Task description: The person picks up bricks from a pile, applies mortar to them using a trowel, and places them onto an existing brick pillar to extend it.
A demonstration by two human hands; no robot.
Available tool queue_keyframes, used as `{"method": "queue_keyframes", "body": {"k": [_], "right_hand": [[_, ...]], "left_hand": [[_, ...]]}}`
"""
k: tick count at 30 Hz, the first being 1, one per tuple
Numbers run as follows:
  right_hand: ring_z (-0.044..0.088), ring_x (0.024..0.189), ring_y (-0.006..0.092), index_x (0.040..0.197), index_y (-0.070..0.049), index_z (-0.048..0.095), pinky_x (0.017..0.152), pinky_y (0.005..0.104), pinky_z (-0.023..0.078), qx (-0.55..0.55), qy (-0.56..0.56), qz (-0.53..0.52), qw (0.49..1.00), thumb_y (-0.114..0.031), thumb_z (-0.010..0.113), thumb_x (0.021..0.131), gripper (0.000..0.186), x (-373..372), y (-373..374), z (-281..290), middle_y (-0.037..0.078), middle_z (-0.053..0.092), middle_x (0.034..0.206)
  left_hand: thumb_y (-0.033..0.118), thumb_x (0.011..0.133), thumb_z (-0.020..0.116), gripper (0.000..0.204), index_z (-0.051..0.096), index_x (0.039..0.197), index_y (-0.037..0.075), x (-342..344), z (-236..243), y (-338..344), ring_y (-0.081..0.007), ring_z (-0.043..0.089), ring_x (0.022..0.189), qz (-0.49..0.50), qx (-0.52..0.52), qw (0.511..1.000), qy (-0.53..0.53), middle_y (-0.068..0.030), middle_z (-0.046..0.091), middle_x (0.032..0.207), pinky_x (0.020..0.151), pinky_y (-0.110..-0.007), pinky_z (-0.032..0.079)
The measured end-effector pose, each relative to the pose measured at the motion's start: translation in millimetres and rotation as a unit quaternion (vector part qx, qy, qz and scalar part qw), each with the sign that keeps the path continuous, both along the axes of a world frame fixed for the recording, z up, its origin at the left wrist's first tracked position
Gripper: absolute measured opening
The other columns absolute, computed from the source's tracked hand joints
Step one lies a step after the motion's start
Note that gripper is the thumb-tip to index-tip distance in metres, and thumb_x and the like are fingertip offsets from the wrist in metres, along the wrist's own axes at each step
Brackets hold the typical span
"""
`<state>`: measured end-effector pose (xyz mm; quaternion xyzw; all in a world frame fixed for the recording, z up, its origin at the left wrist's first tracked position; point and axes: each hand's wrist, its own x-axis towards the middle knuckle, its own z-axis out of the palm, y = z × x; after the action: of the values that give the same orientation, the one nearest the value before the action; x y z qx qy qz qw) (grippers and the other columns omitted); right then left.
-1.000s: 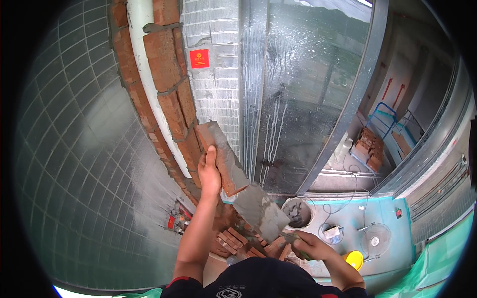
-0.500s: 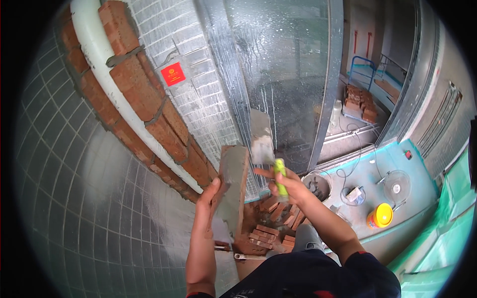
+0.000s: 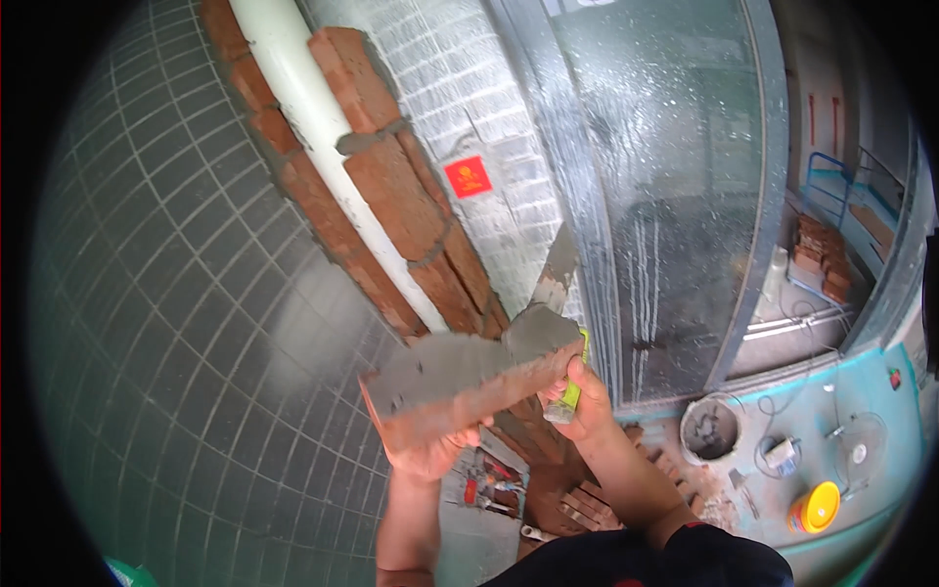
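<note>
A red brick (image 3: 479, 393) with a thick layer of grey mortar (image 3: 440, 367) on its upper face is held level in front of me. My left hand (image 3: 430, 455) is closed round its left part from below. My right hand (image 3: 591, 406) grips the yellow-green handle (image 3: 570, 393) of a trowel, and its fingers also touch the brick's right end. The trowel's blade (image 3: 558, 266) rises behind that end, partly hidden by brick and mortar. Beyond them, brickwork (image 3: 396, 201) joined with mortar runs beside a white pipe (image 3: 323, 147) along the wall.
Dark tiles (image 3: 186, 274) cover the left wall; a wet glass panel (image 3: 675, 186) stands at the right. On the floor are loose bricks (image 3: 587, 504), a round mortar bucket (image 3: 709, 430) and a yellow bucket (image 3: 817, 509). A red square sticker (image 3: 468, 176) is on the wall.
The brick has turned from upright to level, and my right hand with the trowel has come up to its right end. My view has shifted toward the left.
</note>
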<state>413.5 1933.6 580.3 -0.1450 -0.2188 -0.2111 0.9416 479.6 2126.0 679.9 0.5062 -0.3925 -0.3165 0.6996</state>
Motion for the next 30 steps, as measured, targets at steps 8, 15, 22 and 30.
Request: {"method": "queue_keyframes", "body": {"k": [8,15,22,30], "right_hand": [[0.056,0.074,0.0108,0.111,-0.012,0.057,0.071,0.0264,0.047,0.023,0.046,-0.033,0.998,-0.025,0.069,0.091,0.026,20.4,24.6,68.4,0.0,0.06,0.089],[0.056,0.075,0.0118,0.096,-0.012,0.053,0.066,0.0272,0.047,-0.025,0.06,-0.032,0.997,-0.02,0.07,0.09,0.021,43.4,28.6,95.6,0.002,0.06,0.092],[0.057,0.071,0.0101,0.125,-0.003,0.041,0.059,0.0252,0.049,-0.159,0.169,-0.142,0.962,-0.005,0.069,0.088,0.047,2.5,-10.6,-14.8,0.014,0.059,0.121],[0.058,0.071,0.0094,0.125,0.001,0.047,0.06,0.0241,0.048,-0.226,0.366,-0.185,0.884,-0.006,0.077,0.08,0.055,-86.9,-38.1,-99.2,0.005,0.061,0.101]], "left_hand": [[0.019,0.085,0.066,0.046,0.046,0.123,0.0,-8.4,9.2,-38.6,-0.0196,0.061,0.082,0.272,-0.18,0.923,-0.203,-0.0115,0.061,0.099,0.068,-0.034,0.051],[0.028,0.088,0.063,0.049,0.045,0.125,0.0,16.9,74.2,-66.5,-0.0166,0.059,0.068,0.419,-0.29,0.831,-0.222,-0.011,0.059,0.096,0.052,-0.028,0.048],[0.033,0.084,0.071,0.04,0.054,0.1,0.001,83.0,235.8,-45.2,-0.0122,0.051,0.054,0.521,-0.234,0.74,-0.355,-0.0032,0.054,0.069,0.048,-0.026,0.043],[0.032,0.079,0.074,0.04,0.055,0.091,-0.001,153.3,343.9,-80.8,-0.0137,0.053,0.049,0.504,-0.15,0.743,-0.414,-0.0069,0.058,0.071,0.043,-0.028,0.043]]}}
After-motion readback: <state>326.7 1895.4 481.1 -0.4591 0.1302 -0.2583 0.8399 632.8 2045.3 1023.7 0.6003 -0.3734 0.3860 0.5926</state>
